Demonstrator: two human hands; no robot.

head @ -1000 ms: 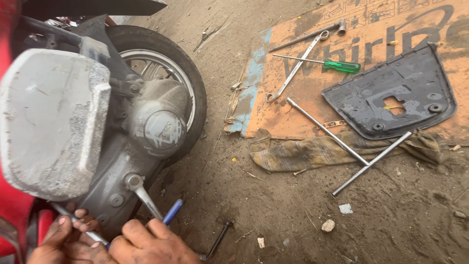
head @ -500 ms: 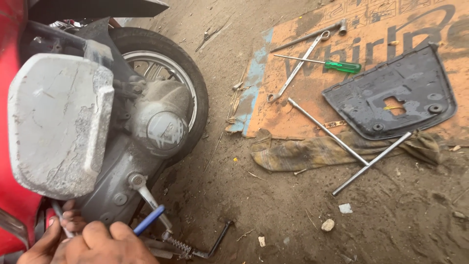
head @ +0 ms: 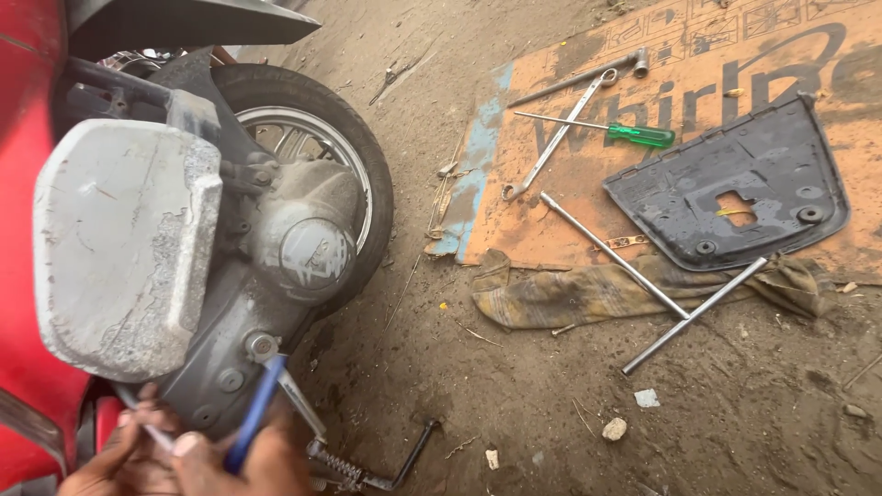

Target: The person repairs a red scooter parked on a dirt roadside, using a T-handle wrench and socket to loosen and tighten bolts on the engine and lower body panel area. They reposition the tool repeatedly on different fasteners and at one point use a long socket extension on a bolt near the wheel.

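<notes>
Both hands sit at the bottom left edge, under a scooter's grey engine case [head: 303, 248]. My right hand [head: 262, 464] is closed around a blue-handled tool [head: 253, 413] that points up toward the silver kick lever [head: 294, 395] and its pivot bolt [head: 262, 347]. My left hand [head: 124, 450] pinches a thin silver metal piece [head: 154, 434] against the underside of the case. A coil spring [head: 340, 468] and a black bent stand arm [head: 413, 455] lie just right of my right hand. The tool's tip is hidden.
The rear wheel [head: 344, 156] and a worn grey box [head: 119, 248] stand above my hands. On the dirt to the right lies an orange cardboard sheet [head: 551, 211] with a spanner [head: 560, 138], a green screwdriver [head: 643, 135] and a black plastic panel [head: 735, 193]. A T-handle wrench [head: 661, 294] rests on a rag [head: 570, 298].
My hands have slid down to the frame's bottom edge. The blue handle has swung from lying low beside the lever to pointing up at its pivot. The spring has come into view.
</notes>
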